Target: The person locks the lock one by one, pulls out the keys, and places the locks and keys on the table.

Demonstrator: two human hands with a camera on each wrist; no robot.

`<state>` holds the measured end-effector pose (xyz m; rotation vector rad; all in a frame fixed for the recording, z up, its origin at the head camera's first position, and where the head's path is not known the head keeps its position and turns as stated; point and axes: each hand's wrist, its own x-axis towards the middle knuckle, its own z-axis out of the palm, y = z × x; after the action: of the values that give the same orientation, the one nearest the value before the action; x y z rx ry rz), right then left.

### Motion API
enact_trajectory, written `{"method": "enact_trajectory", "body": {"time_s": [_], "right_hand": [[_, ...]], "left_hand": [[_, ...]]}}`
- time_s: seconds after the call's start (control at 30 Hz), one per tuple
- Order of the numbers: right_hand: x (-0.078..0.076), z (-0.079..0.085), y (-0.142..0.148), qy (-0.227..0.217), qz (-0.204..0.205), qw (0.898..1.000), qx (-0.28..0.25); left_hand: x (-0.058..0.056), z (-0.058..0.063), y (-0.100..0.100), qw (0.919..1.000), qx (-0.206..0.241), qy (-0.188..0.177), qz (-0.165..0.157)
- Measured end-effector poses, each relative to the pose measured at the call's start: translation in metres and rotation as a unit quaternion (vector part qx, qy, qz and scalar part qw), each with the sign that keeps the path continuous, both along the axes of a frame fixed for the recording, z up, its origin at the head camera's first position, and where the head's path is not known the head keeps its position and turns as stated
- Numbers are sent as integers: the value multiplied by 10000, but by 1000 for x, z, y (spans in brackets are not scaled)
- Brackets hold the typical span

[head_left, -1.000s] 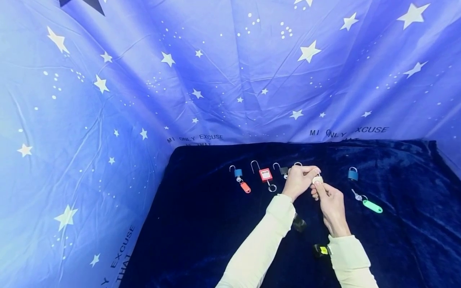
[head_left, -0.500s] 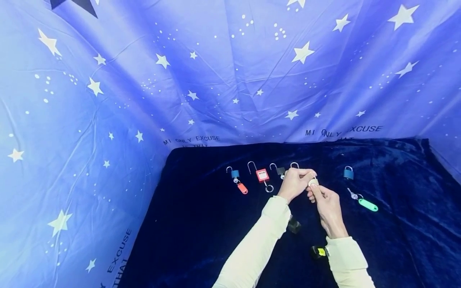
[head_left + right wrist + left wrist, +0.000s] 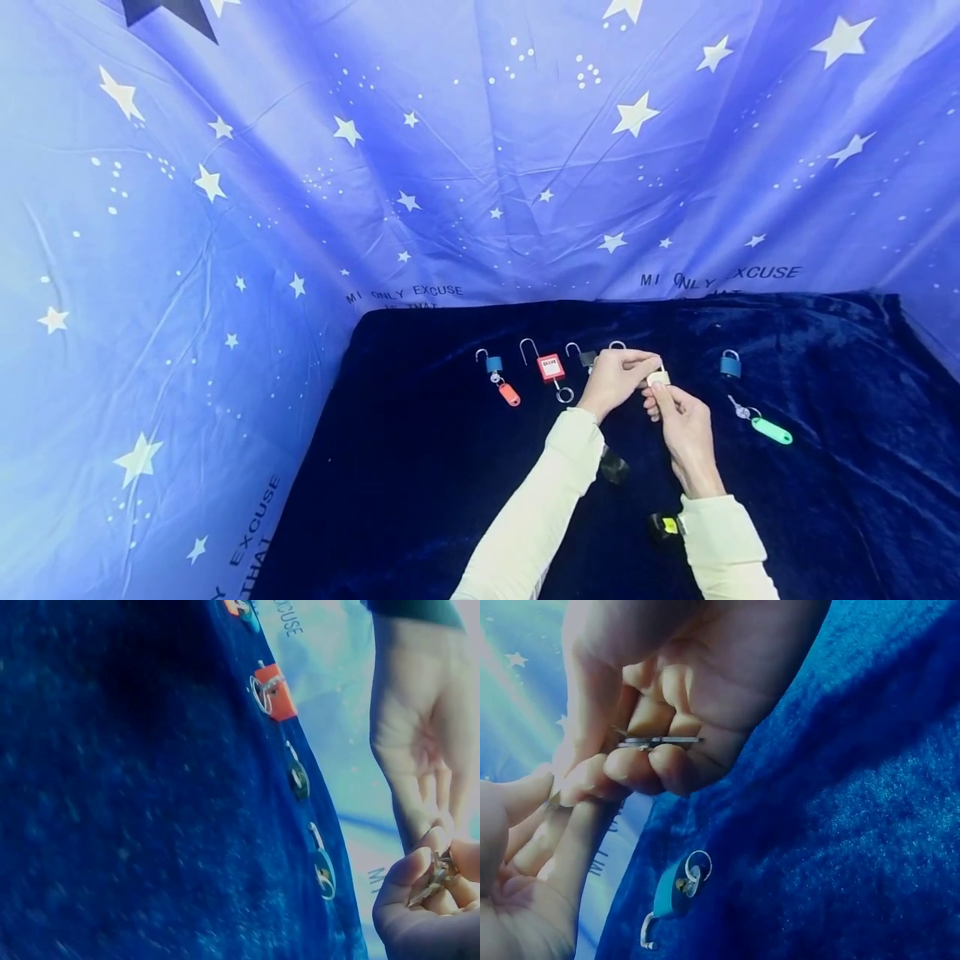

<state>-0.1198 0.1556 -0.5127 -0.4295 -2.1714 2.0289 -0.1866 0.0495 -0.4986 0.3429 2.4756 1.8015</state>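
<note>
Both hands meet over the dark blue cloth around a small pale brass padlock (image 3: 658,378). My right hand (image 3: 692,427) grips its body between thumb and fingers. At its top, the thumb and forefinger of my left hand (image 3: 611,379) pinch around the shackle. The left wrist view shows flat metal keys (image 3: 660,741), seen edge-on, against the left hand's curled fingers. In the right wrist view a brassy metal piece (image 3: 435,877) shows between the right thumb and fingers, its outline partly hidden.
Left of the hands lie a blue padlock (image 3: 493,364) with an orange tag (image 3: 509,394), a red padlock (image 3: 551,367) and a black padlock (image 3: 587,358). The left hand partly covers another shackle (image 3: 617,344). To the right are a blue padlock (image 3: 730,364) and a green-tagged key (image 3: 771,431).
The head view has shifted slightly. Both hands keep hold of the brass padlock, almost unmoved, and the other locks lie as before.
</note>
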Motion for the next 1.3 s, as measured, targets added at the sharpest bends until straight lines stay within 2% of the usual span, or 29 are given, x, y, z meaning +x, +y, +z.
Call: {"method": "enact_trajectory", "body": {"time_s": [0.13,0.33,0.53,0.63,0.77,0.9,1.07,1.17,1.3], "right_hand": [[-3,4,4,44,-127,9999,4],[-2,4,6,-9,-105,9999,-5],[0,2,10,-67,42,9995,294],[0,1,13,-75,180,9995,243],[2,0,17,-52,348,9994,0],[4,1,18,-99,478,9988,38],[9,-3,21,-130,490,9978,417],[10,-7,24,24,463,9965,694],[9,-9,28,334,497,9892,1338]], "left_hand": [[4,-1,-2,9991,342,-231,80],[14,-6,-3,9990,294,-330,50],[16,-10,3,9921,1121,-560,113],[16,-9,5,9878,1394,-671,160],[17,-8,7,9861,1487,-657,336],[17,-9,9,9865,1480,-500,488],[14,-8,8,9752,2036,-735,463],[12,-7,7,9662,2393,-903,331],[13,-6,8,9597,2610,-1036,116]]}}
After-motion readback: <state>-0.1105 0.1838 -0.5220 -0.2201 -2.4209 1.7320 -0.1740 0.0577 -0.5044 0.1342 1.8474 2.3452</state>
